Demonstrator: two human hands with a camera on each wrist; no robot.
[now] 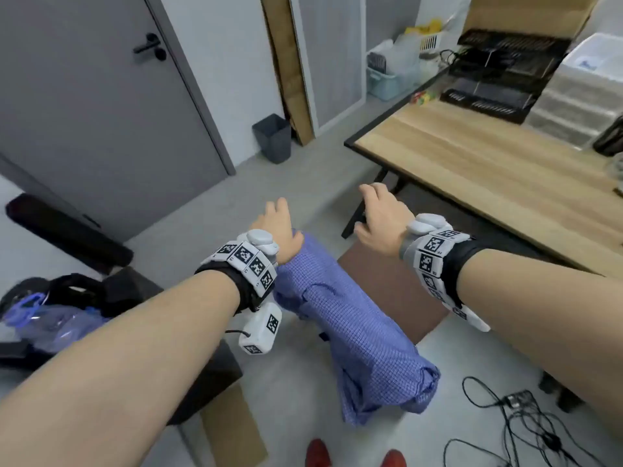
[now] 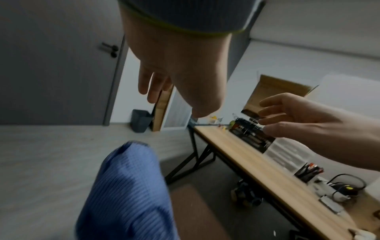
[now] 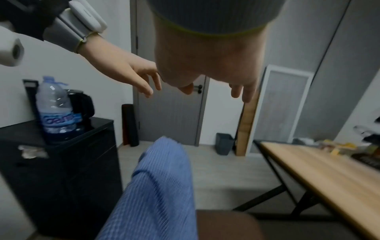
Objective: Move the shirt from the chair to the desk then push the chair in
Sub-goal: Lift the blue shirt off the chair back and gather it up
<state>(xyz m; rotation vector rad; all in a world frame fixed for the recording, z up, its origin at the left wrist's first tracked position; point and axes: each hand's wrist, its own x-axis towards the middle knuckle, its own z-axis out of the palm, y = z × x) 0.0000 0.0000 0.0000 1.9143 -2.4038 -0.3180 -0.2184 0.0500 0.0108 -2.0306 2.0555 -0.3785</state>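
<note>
Hanging over the chair (image 1: 394, 291) back, the blue shirt (image 1: 354, 338) sits below your hands, well apart from the wooden desk (image 1: 488, 170) on your right; your left hand (image 1: 276, 230) hovers over its top end, fingers loose and holding nothing, and your right hand (image 1: 381, 217) is spread open above the brown seat, also empty

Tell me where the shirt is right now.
In the head view the blue shirt hangs over the chair back, low centre, left of the desk, with both hands above it, neither holding it.
</note>
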